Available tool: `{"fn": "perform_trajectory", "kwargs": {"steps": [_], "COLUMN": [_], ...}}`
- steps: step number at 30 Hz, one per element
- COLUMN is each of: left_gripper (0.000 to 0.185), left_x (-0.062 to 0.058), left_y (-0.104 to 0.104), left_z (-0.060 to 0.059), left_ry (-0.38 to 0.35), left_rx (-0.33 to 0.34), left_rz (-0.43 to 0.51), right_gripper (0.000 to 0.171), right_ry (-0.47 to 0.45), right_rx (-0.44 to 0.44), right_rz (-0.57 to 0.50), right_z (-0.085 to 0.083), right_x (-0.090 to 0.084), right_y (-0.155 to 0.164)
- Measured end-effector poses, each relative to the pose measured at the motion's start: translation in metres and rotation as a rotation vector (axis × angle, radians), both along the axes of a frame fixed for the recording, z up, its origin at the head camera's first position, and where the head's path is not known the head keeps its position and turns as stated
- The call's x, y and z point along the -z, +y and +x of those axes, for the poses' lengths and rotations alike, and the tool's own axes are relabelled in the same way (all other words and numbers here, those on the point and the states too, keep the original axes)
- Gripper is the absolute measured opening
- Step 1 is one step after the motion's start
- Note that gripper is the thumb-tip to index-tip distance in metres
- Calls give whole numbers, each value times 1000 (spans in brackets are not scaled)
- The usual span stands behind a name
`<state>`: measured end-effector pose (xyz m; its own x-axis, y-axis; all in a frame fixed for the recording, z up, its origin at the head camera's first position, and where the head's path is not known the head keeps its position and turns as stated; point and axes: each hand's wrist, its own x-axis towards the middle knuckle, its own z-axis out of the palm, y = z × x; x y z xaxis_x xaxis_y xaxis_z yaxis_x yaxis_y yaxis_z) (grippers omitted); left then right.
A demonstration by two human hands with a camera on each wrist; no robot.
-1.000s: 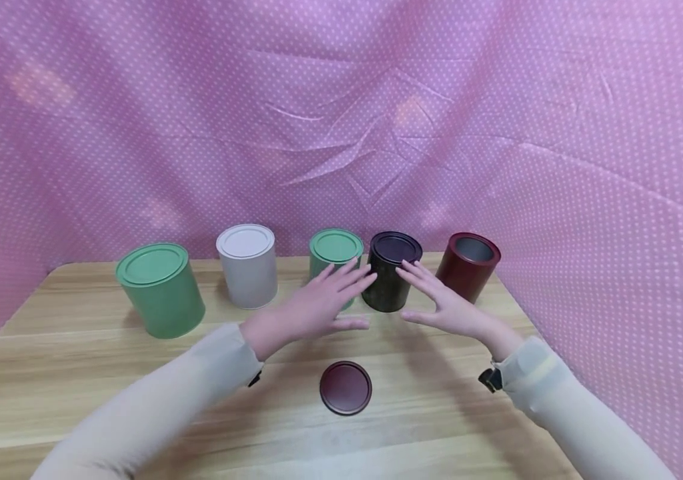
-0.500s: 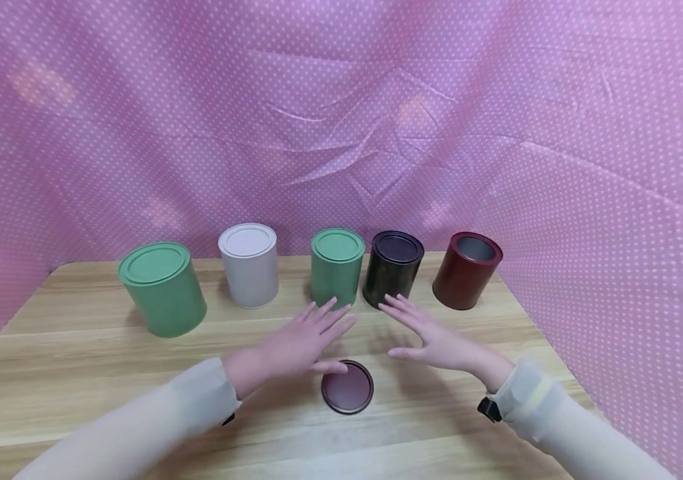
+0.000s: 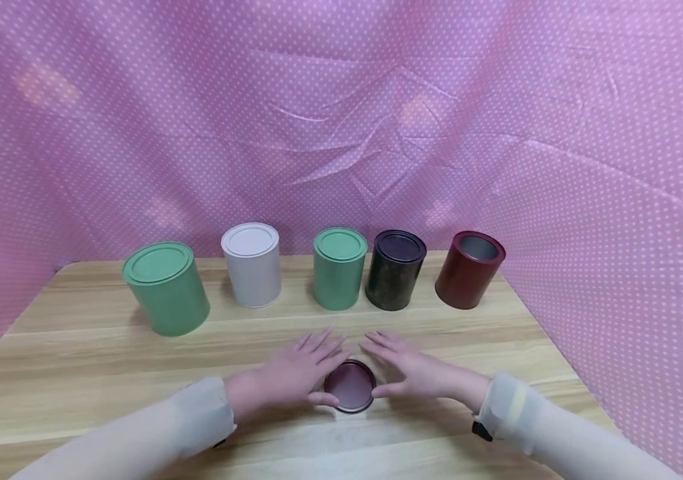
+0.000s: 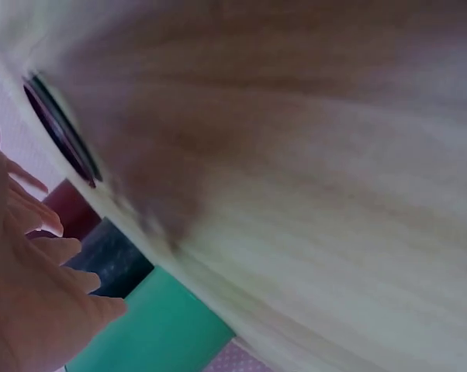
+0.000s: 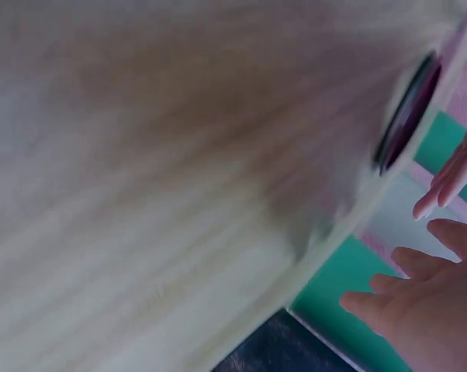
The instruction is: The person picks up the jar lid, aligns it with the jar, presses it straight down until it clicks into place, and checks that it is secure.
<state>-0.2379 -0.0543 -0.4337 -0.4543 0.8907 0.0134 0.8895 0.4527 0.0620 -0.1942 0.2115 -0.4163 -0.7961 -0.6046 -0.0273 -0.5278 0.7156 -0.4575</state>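
Note:
A round dark red lid (image 3: 350, 387) lies flat on the wooden table, near the front middle in the head view. My left hand (image 3: 293, 373) is at its left side and my right hand (image 3: 416, 373) at its right, fingers extended and spread. Both wrist views show the lid (image 4: 59, 128) on the tabletop with the hands apart from it, held a little above the table. Nothing is held in either hand. At the back right stands a dark red can (image 3: 467, 280) with an open top and a grey inside.
Along the back stand lidded cans: a large green can (image 3: 170, 300), a white can (image 3: 254, 273), a smaller green can (image 3: 339, 277) and a black can (image 3: 392, 280). Pink dotted cloth (image 3: 341, 133) hangs behind and beside the wooden table (image 3: 77, 373).
Both hands have come back from in front of the cans toward the lid and have lowered to either side of it. The lid and cans stay in place.

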Motion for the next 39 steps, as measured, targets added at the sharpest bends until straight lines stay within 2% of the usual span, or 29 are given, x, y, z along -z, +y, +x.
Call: {"fn": "perform_trajectory", "kwargs": {"steps": [5, 12, 15, 21, 26, 31, 34, 39], "left_gripper": [82, 82, 82, 84, 85, 82, 82, 85], "left_x": [7, 13, 14, 12, 11, 11, 12, 13], "left_y": [-1, 0, 0, 3, 4, 5, 6, 8], "left_z": [8, 17, 18, 18, 18, 17, 15, 12], "left_ry": [-39, -1, -10, -49, -65, -53, -28, -36], "left_rx": [-10, -30, -46, -100, -111, -97, -106, -130], "left_rz": [-11, -78, -93, -92, -101, -78, -85, -92], "right_gripper": [81, 86, 85, 82, 80, 82, 85, 84], "right_ry": [-30, -53, -61, -35, -9, 7, 20, 37], "right_rx": [-18, -14, -8, -13, 3, 22, 32, 46], "right_rz": [43, 79, 93, 111, 117, 133, 149, 159], "right_z": [4, 9, 10, 9, 9, 9, 8, 8], "right_x": [10, 23, 24, 23, 25, 24, 23, 21], "right_y": [-1, -1, -2, -4, -7, -11, -13, -18]}}
